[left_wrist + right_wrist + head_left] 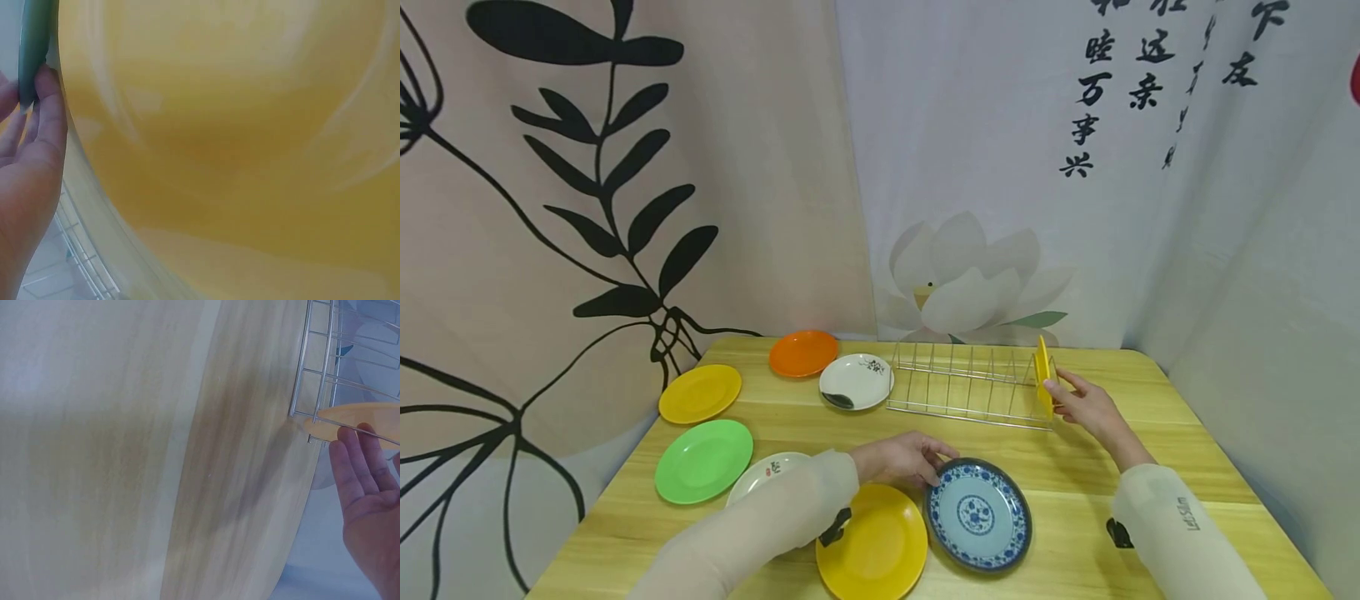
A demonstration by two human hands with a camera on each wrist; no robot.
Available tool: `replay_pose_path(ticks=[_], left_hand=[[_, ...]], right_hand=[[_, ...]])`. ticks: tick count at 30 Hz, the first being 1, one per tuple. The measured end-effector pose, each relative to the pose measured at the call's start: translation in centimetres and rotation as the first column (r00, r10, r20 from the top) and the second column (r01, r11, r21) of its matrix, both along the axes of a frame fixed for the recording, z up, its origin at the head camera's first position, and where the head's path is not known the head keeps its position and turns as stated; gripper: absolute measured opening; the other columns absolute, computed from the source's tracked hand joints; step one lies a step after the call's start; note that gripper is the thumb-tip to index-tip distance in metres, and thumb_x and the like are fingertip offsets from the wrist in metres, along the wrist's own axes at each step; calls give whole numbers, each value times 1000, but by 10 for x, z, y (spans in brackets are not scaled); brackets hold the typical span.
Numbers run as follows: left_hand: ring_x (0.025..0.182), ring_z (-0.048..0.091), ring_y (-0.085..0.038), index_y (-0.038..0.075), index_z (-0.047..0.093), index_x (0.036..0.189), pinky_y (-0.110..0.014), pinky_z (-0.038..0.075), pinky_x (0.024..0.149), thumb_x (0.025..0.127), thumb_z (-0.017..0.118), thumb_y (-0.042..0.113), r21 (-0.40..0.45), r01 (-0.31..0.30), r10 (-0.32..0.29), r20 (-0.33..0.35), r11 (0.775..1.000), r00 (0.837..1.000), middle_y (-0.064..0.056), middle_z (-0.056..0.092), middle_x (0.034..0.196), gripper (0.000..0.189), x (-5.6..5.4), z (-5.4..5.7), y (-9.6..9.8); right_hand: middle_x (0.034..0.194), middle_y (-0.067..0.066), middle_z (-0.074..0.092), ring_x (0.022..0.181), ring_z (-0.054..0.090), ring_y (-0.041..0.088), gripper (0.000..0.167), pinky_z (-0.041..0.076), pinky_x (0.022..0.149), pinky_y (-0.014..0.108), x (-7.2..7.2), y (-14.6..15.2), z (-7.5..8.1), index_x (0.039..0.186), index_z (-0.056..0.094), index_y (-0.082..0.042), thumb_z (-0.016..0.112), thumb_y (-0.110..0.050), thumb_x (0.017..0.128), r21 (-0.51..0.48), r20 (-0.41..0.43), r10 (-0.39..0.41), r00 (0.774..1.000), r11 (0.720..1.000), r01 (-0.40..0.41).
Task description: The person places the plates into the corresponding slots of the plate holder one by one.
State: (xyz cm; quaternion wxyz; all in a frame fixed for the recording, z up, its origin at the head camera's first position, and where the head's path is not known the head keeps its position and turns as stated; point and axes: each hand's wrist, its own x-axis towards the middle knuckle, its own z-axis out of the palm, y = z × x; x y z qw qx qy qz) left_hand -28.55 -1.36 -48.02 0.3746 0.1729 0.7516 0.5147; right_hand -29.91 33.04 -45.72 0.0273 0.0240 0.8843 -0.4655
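At the right end of the wire dish rack (970, 410), a small yellow plate (1042, 379) stands on edge. My right hand (1088, 408) holds this plate from its right side; in the right wrist view the fingers (356, 462) lie against it behind a rack wire. My left hand (898, 460) pinches the rim of a blue-and-white patterned plate (977, 517) at its upper left. The left wrist view shows the thumb and fingers on either side of that rim. Below the left hand lies a larger yellow plate (872, 550), which fills much of the left wrist view.
A green plate (703, 461), a yellow plate (700, 394) and an orange plate (803, 353) lie on the left of the wooden table (1097, 517). One white plate (856, 382) is beside the rack; another white plate (767, 472) is partly under the left sleeve. Curtains hang behind.
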Motion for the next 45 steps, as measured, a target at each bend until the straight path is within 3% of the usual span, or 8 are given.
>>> replay_pose_path(ticks=[9,13,18,25,35,45], left_hand=[[92,65,-24,10,66,130,-38,58,82,88,63,-13,73,4,-8,66,997,998,-11,65,107,48,-1,4,-5],[92,65,-26,8,65,129,-39,59,81,86,63,-15,95,-46,38,80,994,996,-14,63,108,49,-2,9,-5],[92,64,-26,6,64,129,-39,59,80,84,64,-15,108,-107,102,50,988,994,-14,62,108,50,-7,11,-9],[95,60,-24,1,58,134,-41,58,84,84,61,-15,190,-179,174,44,965,984,-16,60,111,52,-16,18,-18],[102,61,-26,3,56,139,-42,56,89,89,60,-11,270,-325,330,28,906,944,-17,59,118,52,-30,51,-21],[95,63,-23,4,57,138,-39,56,90,90,58,-7,383,-456,481,37,803,876,-16,61,117,49,-45,72,-11]], right_hand=[[134,34,51,113,61,42,91,52,95,48,0,-3,2,158,20,-7,48,-65,95,-11,7,-13,1000,1000,13],[133,34,51,112,61,42,90,53,94,47,2,-4,3,158,20,-6,48,-64,96,-8,7,-16,1000,1000,17],[132,34,52,112,61,42,89,53,94,48,1,-3,1,158,20,-6,48,-64,96,-4,-5,-16,1000,1000,16],[132,34,53,112,61,42,90,52,94,50,2,-2,1,158,21,-6,49,-64,95,-27,-11,-5,1000,1000,5],[133,34,52,112,62,42,90,52,94,50,4,-2,1,158,20,-6,49,-64,95,-33,-14,-5,1000,999,5],[129,33,55,112,61,41,89,52,94,50,4,0,0,158,21,-6,49,-63,96,-51,-21,6,1000,999,-7]])
